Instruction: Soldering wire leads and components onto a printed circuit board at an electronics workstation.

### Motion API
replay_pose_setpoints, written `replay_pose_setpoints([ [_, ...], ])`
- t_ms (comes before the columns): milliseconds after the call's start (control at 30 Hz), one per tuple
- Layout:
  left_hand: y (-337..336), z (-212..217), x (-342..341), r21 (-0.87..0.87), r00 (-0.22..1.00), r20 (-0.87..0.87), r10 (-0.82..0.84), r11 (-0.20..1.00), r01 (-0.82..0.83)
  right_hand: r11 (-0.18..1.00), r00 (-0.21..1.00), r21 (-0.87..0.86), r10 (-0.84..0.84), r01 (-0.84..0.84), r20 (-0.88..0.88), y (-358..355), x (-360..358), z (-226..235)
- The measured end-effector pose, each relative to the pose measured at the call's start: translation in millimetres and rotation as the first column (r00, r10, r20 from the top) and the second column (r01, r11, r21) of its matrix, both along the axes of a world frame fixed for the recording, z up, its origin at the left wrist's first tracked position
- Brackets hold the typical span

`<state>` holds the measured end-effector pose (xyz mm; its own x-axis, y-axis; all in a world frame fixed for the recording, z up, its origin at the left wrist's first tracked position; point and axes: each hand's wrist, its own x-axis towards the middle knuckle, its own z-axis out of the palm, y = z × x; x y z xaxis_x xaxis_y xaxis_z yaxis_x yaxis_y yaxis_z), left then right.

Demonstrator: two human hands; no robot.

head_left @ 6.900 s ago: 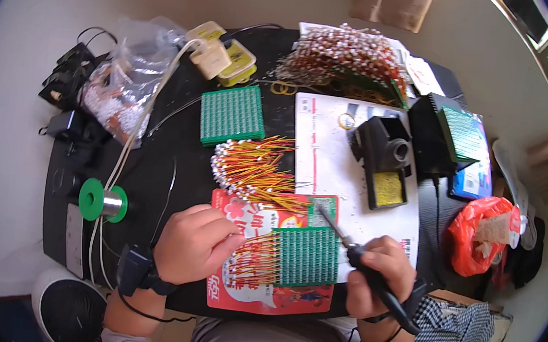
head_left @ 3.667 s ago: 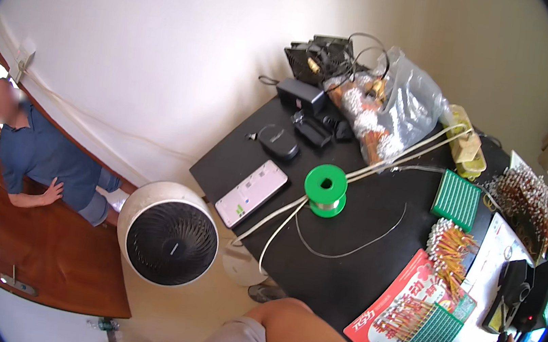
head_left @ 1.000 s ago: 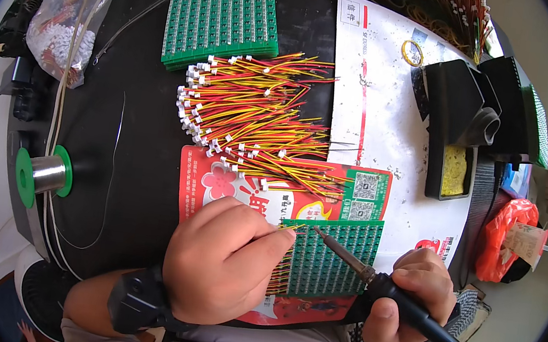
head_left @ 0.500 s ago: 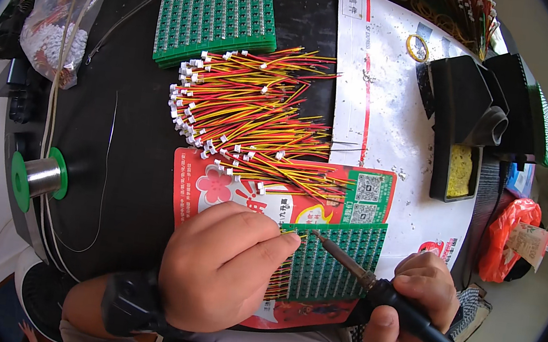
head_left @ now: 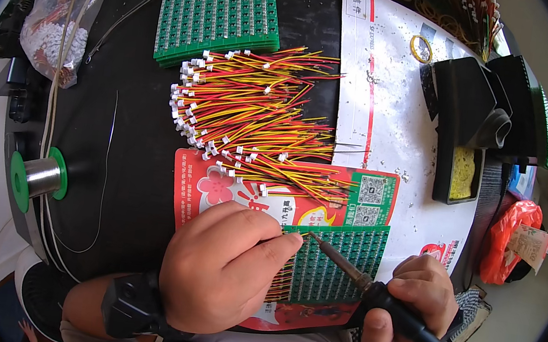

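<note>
Head view: your right hand (head_left: 418, 305), lower right of the frame, grips a soldering iron (head_left: 381, 300), its tip on the green circuit board (head_left: 345, 262) at lower centre. Your left hand (head_left: 224, 267) is curled, fingertips pinched at the board's upper-left edge. Red-yellow wires (head_left: 253, 120) lie above on the desk (head_left: 132, 154).

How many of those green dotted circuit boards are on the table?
3, perhaps more hidden: a stack of green boards top centre, one green board under the soldering iron, another green board's edge far right.
</note>
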<state>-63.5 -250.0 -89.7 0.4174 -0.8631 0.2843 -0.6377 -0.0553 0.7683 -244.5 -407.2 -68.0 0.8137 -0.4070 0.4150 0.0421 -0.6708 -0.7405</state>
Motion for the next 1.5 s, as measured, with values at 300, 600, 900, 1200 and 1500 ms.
replay_pose_setpoints([
  [300, -0.6, -1.7, -1.4, -0.017, 1.000, 0.001, 0.016, 1.000, -0.016, 0.996, 0.990, 0.012, -0.092, 0.093, -0.108, 9.7, -4.8, 4.6],
  [600, -1.9, -1.6, -1.3, -0.020, 1.000, 0.010, 0.025, 1.000, -0.024, 0.996, 0.991, 0.005, -0.086, 0.087, -0.106, 8.9, -3.8, 3.9],
  [900, -1.6, -2.0, -1.9, -0.020, 0.999, 0.016, 0.029, 0.999, -0.029, 0.971, 0.976, 0.097, -0.219, 0.217, 0.014, 17.3, -6.4, -3.5],
  [1200, 0.8, 3.5, -7.4, 0.059, 0.992, 0.126, -0.004, 0.998, -0.004, 0.987, 0.989, 0.082, -0.144, 0.141, 0.030, 12.1, -6.2, -3.2],
  [1500, 1.0, 15.9, -11.5, 0.023, 0.962, 0.272, 0.022, 0.999, -0.030, 0.989, 0.993, 0.088, -0.119, 0.119, -0.010, 9.2, -11.8, 0.8],
])
